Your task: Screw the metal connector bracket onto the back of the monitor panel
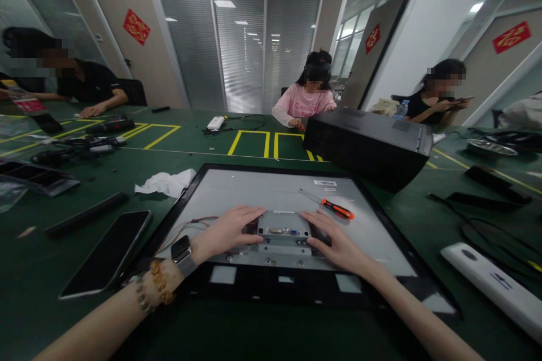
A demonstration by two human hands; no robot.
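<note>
Boxy metal housing (pixel 284 222) clamped at either end by fingers of left hand (pixel 232 232), right hand (pixel 340 243); flat grey panel (pixel 245 190) beneath.

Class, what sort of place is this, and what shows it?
Probably a shared electronics workroom: a green table with yellow markings, a display panel with a metal port box, and an orange-and-black screwdriver lying on the panel.
</note>
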